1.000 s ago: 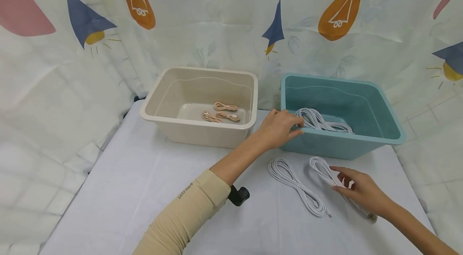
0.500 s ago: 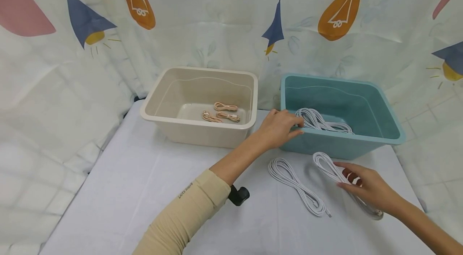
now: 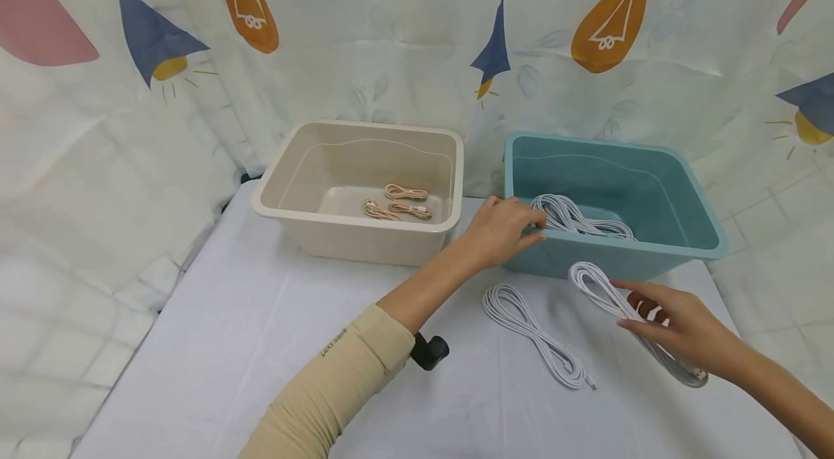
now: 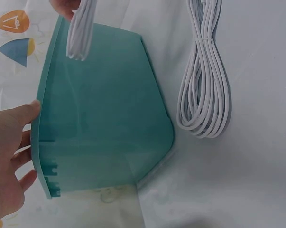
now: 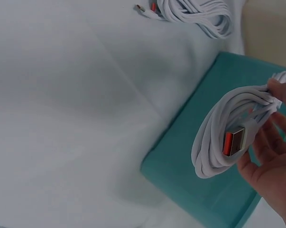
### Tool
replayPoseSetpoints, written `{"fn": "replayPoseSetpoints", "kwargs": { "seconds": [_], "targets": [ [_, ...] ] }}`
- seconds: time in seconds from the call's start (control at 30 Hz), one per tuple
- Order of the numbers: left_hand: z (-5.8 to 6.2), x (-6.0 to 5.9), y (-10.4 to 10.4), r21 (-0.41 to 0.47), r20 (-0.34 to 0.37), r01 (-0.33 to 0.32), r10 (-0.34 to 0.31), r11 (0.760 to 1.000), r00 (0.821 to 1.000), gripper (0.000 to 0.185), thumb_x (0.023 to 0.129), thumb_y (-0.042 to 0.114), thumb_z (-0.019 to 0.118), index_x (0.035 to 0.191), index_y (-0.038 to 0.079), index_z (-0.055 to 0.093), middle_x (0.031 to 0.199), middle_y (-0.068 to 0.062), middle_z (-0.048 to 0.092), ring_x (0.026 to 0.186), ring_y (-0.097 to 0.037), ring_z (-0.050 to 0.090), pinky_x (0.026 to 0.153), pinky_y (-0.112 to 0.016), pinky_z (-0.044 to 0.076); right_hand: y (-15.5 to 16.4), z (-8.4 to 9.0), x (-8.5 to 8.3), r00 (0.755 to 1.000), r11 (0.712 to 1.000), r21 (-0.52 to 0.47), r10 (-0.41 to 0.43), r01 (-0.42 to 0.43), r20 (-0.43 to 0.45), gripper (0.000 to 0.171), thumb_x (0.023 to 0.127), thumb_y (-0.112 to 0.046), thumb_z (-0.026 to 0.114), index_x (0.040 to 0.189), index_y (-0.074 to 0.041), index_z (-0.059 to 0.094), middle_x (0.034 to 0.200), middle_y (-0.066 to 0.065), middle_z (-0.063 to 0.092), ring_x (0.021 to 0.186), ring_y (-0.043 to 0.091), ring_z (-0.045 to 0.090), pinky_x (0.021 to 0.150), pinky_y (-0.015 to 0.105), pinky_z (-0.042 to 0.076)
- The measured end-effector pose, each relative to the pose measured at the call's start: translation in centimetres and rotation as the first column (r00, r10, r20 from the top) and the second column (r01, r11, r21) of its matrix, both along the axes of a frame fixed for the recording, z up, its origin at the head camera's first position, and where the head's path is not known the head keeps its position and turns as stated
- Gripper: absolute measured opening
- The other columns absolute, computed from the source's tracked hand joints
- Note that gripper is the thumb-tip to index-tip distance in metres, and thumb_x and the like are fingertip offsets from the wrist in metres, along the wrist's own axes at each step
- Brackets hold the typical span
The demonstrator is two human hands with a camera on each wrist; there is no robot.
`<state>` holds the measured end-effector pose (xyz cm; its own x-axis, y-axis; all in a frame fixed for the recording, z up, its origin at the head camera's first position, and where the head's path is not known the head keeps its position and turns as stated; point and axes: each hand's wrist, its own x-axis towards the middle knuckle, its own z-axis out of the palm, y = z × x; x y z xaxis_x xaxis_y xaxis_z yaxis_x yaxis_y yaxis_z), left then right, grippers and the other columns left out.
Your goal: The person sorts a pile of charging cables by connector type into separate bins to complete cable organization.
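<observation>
My right hand (image 3: 687,325) holds a coiled white USB cable (image 3: 609,294) between thumb and fingers, raised in front of the teal bin (image 3: 625,260). In the right wrist view, the cable's metal USB plug (image 5: 234,141) shows an orange-red inside. My left hand (image 3: 503,231) grips the teal bin's rim at its near left corner, thumb outside and fingers over the edge. Inside that bin lie white coiled cables (image 3: 573,216). A second coiled white cable (image 3: 536,336) rests on the table, left of the held one; the left wrist view shows a tie around that table cable (image 4: 204,95).
A beige bin (image 3: 352,238) with 3 small bundled tan cables (image 3: 407,192) stands left of the teal one. A black curved object (image 3: 430,352) shows partly beside the left sleeve. Behind the white-covered table (image 3: 260,343) hangs a printed curtain (image 3: 417,61).
The right hand has lifted the coiled cable off the table, up and slightly right toward the teal bin. The left hand keeps its place on the rim.
</observation>
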<state>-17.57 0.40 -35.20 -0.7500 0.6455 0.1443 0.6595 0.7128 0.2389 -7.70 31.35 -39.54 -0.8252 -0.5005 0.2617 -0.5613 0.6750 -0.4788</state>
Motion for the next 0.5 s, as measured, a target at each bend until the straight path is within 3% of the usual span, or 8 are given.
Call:
{"fn": "replayPoseSetpoints", "kwargs": {
  "seconds": [0.5],
  "targets": [
    [-0.1, -0.1, 0.0, 0.023, -0.004, 0.009, -0.008, 1.0, 1.0, 0.022, 0.106, 0.039, 0.066, 0.12, 0.026, 0.075, 0.12, 0.012, 0.077, 0.114, -0.014, 0.065, 0.094, -0.035, 0.045, 1.1, 4.3, -1.1, 0.997, 0.997, 0.069, 0.031, -0.027, -0.069, 0.07, 0.068, 0.004, 0.094, 0.133, 0.001, 0.067, 0.089, -0.021, 0.063, 0.078, -0.004, 0.057, 0.064, 0.009, 0.047]
  ]
}}
